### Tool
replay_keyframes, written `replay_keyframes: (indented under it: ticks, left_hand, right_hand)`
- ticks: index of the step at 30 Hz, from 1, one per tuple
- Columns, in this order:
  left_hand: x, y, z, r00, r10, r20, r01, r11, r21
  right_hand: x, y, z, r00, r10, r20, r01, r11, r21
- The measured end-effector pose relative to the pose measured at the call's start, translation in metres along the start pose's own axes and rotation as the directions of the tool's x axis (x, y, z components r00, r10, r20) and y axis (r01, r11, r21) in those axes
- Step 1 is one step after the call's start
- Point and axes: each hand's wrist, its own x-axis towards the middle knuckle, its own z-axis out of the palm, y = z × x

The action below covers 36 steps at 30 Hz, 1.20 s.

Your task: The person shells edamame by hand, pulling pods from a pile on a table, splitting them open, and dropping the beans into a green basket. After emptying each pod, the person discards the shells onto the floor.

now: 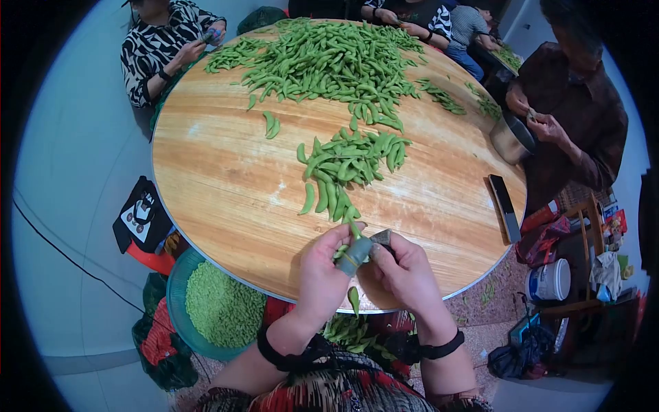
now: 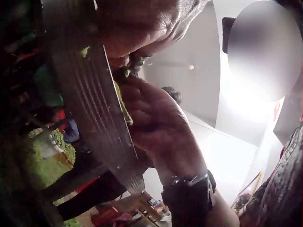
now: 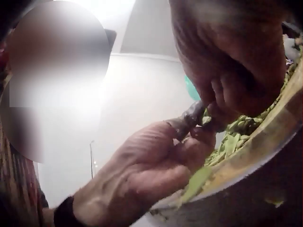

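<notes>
At the near edge of the round wooden table (image 1: pixel 226 199), my left hand (image 1: pixel 321 275) pinches an edamame pod (image 1: pixel 355 230). My right hand (image 1: pixel 405 275) curls around its other end, just below a pile of pods (image 1: pixel 350 161).

Bare wood table (image 1: pixel 220 185) lies open left of the pod pile (image 1: pixel 347 165); a knife (image 1: pixel 504 206) lies right.

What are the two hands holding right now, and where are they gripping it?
Both hands pinch one green pod at the table's near edge: the left hand, thumb in a grey cover, grips its lower end, and the right hand pinches beside it. The exact grip spot is hidden.
</notes>
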Motion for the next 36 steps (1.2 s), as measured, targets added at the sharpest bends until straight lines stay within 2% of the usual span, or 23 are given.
replay_keyframes:
  ticks: [2, 6, 8, 9, 11, 12, 14, 15, 16, 17, 20, 21, 22, 23, 25, 27, 28, 29, 32, 33, 34, 35, 36]
  left_hand:
    - [0.0, 0.006, -0.003, 0.975, -0.179, 0.13, 0.218, 0.868, -0.446]
    - [-0.003, 0.006, -0.004, 0.959, -0.22, 0.178, 0.279, 0.839, -0.466]
    - [-0.003, 0.003, 0.0, 0.994, -0.027, 0.103, 0.027, 1.0, 0.003]
    - [-0.004, 0.001, 0.002, 0.994, -0.03, 0.107, 0.03, 1.0, 0.002]
    - [-0.004, -0.002, 0.005, 0.941, 0.324, 0.1, -0.336, 0.846, 0.415]
    - [-0.004, -0.003, 0.004, 0.941, 0.324, 0.101, -0.335, 0.846, 0.414]
    - [-0.003, -0.003, 0.001, 0.958, 0.239, 0.16, -0.276, 0.923, 0.268]
    - [-0.003, 0.0, -0.003, 0.958, 0.237, 0.159, -0.273, 0.924, 0.268]
    - [-0.003, 0.005, -0.008, 0.98, -0.032, 0.197, 0.039, 0.999, -0.033]
    - [-0.004, 0.009, -0.011, 0.911, -0.27, 0.311, 0.364, 0.88, -0.304]
    - [-0.004, 0.012, -0.01, 0.903, -0.282, 0.326, 0.397, 0.837, -0.377]
    - [-0.005, 0.013, -0.007, 0.902, -0.283, 0.327, 0.399, 0.836, -0.377]
    - [-0.006, 0.015, -0.001, 0.971, -0.084, 0.223, 0.117, 0.983, -0.139]
    - [-0.007, 0.015, 0.003, 0.973, 0.15, 0.177, -0.175, 0.976, 0.133]
    - [-0.006, 0.012, -0.002, 0.963, 0.161, 0.215, -0.192, 0.972, 0.133]
    - [-0.007, 0.012, -0.008, 0.954, 0.166, 0.252, -0.204, 0.97, 0.133]
    - [-0.007, 0.016, -0.011, 0.96, -0.003, 0.279, 0.027, 0.996, -0.083]
    - [-0.006, 0.018, -0.013, 0.927, -0.157, 0.34, 0.26, 0.923, -0.282]
    - [-0.006, 0.019, -0.015, 0.91, -0.197, 0.364, 0.351, 0.834, -0.425]
    - [-0.006, 0.018, -0.013, 0.91, -0.197, 0.365, 0.351, 0.834, -0.425]
    - [-0.006, 0.017, -0.009, 0.958, -0.07, 0.277, 0.118, 0.98, -0.159]
    - [-0.006, 0.015, -0.007, 0.97, 0.085, 0.228, -0.118, 0.983, 0.138]
    - [-0.006, 0.014, -0.007, 0.971, 0.083, 0.225, -0.115, 0.984, 0.134]
  right_hand:
    - [0.003, 0.005, 0.0, 0.993, 0.095, 0.063, -0.107, 0.967, 0.229]
    - [0.003, 0.008, -0.006, 0.992, 0.022, 0.128, -0.023, 1.0, 0.002]
    - [0.006, 0.003, -0.009, 0.987, -0.135, -0.093, 0.118, 0.979, -0.167]
    - [0.008, 0.0, -0.013, 0.993, -0.098, -0.062, 0.088, 0.986, -0.14]
    - [0.009, 0.004, -0.007, 0.992, -0.125, -0.034, 0.123, 0.991, -0.054]
    - [0.01, 0.006, -0.005, 0.988, -0.156, -0.005, 0.156, 0.987, 0.034]
    - [0.008, 0.007, -0.007, 0.992, -0.128, 0.013, 0.127, 0.991, 0.048]
    - [0.008, 0.011, -0.007, 0.98, -0.197, 0.0, 0.197, 0.98, -0.02]
    - [0.007, 0.014, -0.007, 0.964, -0.266, -0.008, 0.264, 0.96, -0.088]
    - [0.005, 0.013, -0.005, 0.964, -0.265, -0.008, 0.263, 0.961, -0.088]
    - [0.002, 0.01, -0.001, 0.953, -0.298, -0.057, 0.288, 0.948, -0.135]
    - [0.004, 0.014, -0.002, 0.964, -0.26, -0.06, 0.257, 0.965, -0.051]
    - [0.003, 0.016, -0.002, 0.975, -0.216, -0.06, 0.218, 0.975, 0.031]
    - [0.003, 0.015, -0.003, 0.975, -0.212, -0.06, 0.214, 0.976, 0.027]
    - [0.001, 0.012, -0.003, 0.951, -0.307, -0.041, 0.305, 0.951, -0.051]
    - [-0.005, 0.01, -0.006, 0.952, -0.304, -0.017, 0.301, 0.947, -0.11]
    - [-0.006, 0.009, -0.006, 0.952, -0.306, 0.008, 0.303, 0.938, -0.167]
    - [-0.007, 0.01, -0.004, 0.952, -0.305, 0.012, 0.302, 0.938, -0.168]
    - [-0.006, 0.013, 0.002, 0.901, -0.424, -0.086, 0.394, 0.886, -0.243]
    - [-0.004, 0.016, 0.002, 0.935, -0.335, -0.112, 0.326, 0.941, -0.095]
    - [-0.003, 0.017, 0.001, 0.963, -0.24, -0.123, 0.248, 0.967, 0.054]
    - [-0.003, 0.017, 0.0, 0.964, -0.238, -0.121, 0.245, 0.968, 0.049]
    - [-0.004, 0.017, -0.001, 0.955, -0.277, -0.104, 0.279, 0.96, 0.006]
